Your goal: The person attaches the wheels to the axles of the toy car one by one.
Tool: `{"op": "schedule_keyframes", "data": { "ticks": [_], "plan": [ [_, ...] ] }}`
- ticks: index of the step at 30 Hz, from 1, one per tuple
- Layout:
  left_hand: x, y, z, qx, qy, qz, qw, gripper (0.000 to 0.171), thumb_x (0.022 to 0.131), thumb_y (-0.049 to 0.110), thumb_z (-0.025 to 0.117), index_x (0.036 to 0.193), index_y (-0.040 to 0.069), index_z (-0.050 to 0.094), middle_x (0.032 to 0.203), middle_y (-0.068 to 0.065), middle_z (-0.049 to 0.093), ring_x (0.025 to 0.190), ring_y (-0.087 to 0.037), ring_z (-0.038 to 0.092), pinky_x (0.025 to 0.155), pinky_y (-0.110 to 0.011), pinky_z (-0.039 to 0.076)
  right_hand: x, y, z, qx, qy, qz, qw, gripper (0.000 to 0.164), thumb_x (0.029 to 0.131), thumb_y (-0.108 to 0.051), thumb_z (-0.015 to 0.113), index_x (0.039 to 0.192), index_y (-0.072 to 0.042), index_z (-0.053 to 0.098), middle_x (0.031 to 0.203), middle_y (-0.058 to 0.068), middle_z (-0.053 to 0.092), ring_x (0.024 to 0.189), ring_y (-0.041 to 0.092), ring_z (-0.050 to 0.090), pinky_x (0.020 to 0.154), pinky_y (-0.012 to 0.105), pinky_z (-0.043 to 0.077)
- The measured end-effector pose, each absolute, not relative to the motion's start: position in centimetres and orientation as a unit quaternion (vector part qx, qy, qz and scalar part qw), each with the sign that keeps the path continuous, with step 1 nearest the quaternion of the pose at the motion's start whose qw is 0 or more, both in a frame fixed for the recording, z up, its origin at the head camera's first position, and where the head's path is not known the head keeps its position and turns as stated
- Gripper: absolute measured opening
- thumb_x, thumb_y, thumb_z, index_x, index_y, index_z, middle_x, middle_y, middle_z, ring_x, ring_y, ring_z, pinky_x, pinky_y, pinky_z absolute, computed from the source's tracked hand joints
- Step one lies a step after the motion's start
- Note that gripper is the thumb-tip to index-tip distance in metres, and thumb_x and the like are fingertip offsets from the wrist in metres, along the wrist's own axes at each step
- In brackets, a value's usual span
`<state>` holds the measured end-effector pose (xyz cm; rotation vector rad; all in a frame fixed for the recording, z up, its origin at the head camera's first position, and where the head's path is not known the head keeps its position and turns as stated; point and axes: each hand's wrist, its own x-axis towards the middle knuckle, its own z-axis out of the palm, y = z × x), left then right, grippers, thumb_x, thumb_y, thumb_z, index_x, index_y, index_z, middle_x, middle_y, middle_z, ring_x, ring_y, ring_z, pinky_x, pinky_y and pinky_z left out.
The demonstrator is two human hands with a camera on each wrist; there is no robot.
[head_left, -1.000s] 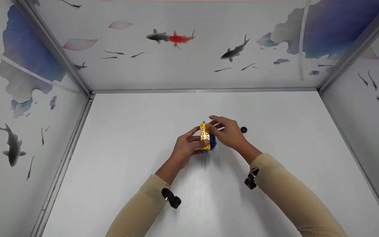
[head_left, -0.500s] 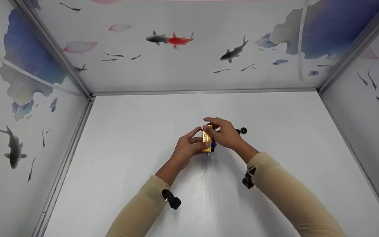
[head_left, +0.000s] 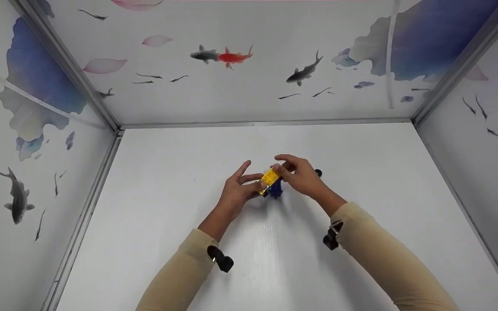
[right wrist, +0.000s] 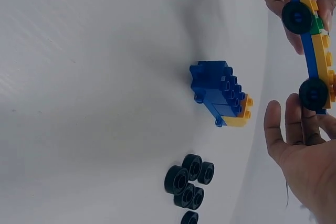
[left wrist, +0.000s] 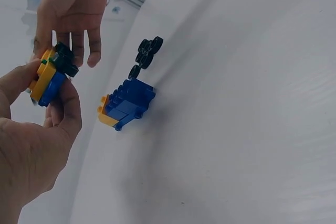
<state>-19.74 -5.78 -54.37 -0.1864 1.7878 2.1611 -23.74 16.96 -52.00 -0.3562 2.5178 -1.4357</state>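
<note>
My left hand and right hand hold a small toy brick car between them, raised off the table. The car has a blue base, yellow studded bricks, a green piece and dark wheels. At the near left end, the left thumb and fingers pinch it, while the forefinger sticks out straight. Right thumb and fingers pinch the far end, near a wheel. Below, a second toy body of blue bricks with a yellow end stands on the table, partly hidden by the car in the head view.
Several loose black wheels lie in a cluster on the white table beside the blue brick body. White panels with painted fish wall in the back and both sides.
The held car has swung from nearly upright in the view to a slant, its near end moving left. My left hand has shifted slightly left and its forefinger has lifted off the car.
</note>
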Motion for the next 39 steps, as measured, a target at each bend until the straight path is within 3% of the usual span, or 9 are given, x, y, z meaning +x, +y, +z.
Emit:
{"op": "schedule_keyframes", "data": {
  "ticks": [5,11,19,24,31,39],
  "plan": [
    [-20.0,-6.0,-54.3,-0.077,0.630,0.755,0.162,0.093,0.098,0.009,0.084,0.175,0.030,0.035,0.155,-0.018,0.064,0.126,-0.026,0.074,0.110,-0.046,0.063,-23.2,17.7,-52.1,-0.118,0.843,-0.508,0.135,0.044,0.113,-0.036,0.065,0.147,-0.007,0.069,0.119,0.015,0.077,0.109,0.032,0.074,0.097,0.048,0.062],
    [-20.1,-5.9,-54.4,-0.090,0.619,0.765,0.154,0.090,0.099,0.010,0.083,0.174,0.031,0.037,0.164,-0.023,0.051,0.133,-0.031,0.070,0.115,-0.051,0.059,-22.4,18.4,-52.6,-0.097,0.825,-0.532,0.163,0.038,0.111,-0.037,0.070,0.135,-0.008,0.074,0.123,0.012,0.077,0.109,0.022,0.073,0.096,0.040,0.060],
    [-20.4,-5.7,-54.4,-0.096,0.613,0.771,0.141,0.086,0.101,0.010,0.081,0.173,0.031,0.040,0.166,-0.024,0.045,0.132,-0.033,0.071,0.117,-0.053,0.058,-21.2,18.6,-53.2,-0.084,0.813,-0.540,0.201,0.037,0.105,-0.041,0.078,0.119,-0.007,0.076,0.114,0.007,0.078,0.104,0.025,0.068,0.104,0.053,0.059],
    [-20.5,-5.4,-54.3,-0.106,0.610,0.773,0.135,0.085,0.100,0.007,0.082,0.171,0.031,0.043,0.163,-0.022,0.048,0.128,-0.032,0.072,0.115,-0.051,0.059,-20.3,18.3,-53.5,-0.107,0.820,-0.520,0.215,0.034,0.106,-0.042,0.077,0.110,-0.008,0.078,0.107,0.006,0.079,0.098,0.023,0.065,0.096,0.047,0.059],
    [-20.6,-4.7,-54.3,-0.110,0.609,0.774,0.136,0.085,0.097,0.011,0.086,0.169,0.032,0.046,0.158,-0.018,0.053,0.137,-0.035,0.068,0.116,-0.051,0.059,-19.3,17.2,-53.6,-0.142,0.832,-0.485,0.226,0.035,0.105,-0.047,0.076,0.104,-0.012,0.082,0.102,0.005,0.081,0.094,0.021,0.066,0.082,0.033,0.053],
    [-20.5,-3.8,-54.2,-0.099,0.620,0.766,0.138,0.081,0.098,0.016,0.086,0.167,0.036,0.049,0.158,-0.017,0.053,0.138,-0.033,0.066,0.116,-0.052,0.059,-18.7,15.9,-53.5,-0.156,0.838,-0.469,0.231,0.037,0.105,-0.046,0.075,0.097,-0.010,0.078,0.092,0.000,0.072,0.085,0.016,0.058,0.072,0.032,0.044]
  ]
}}
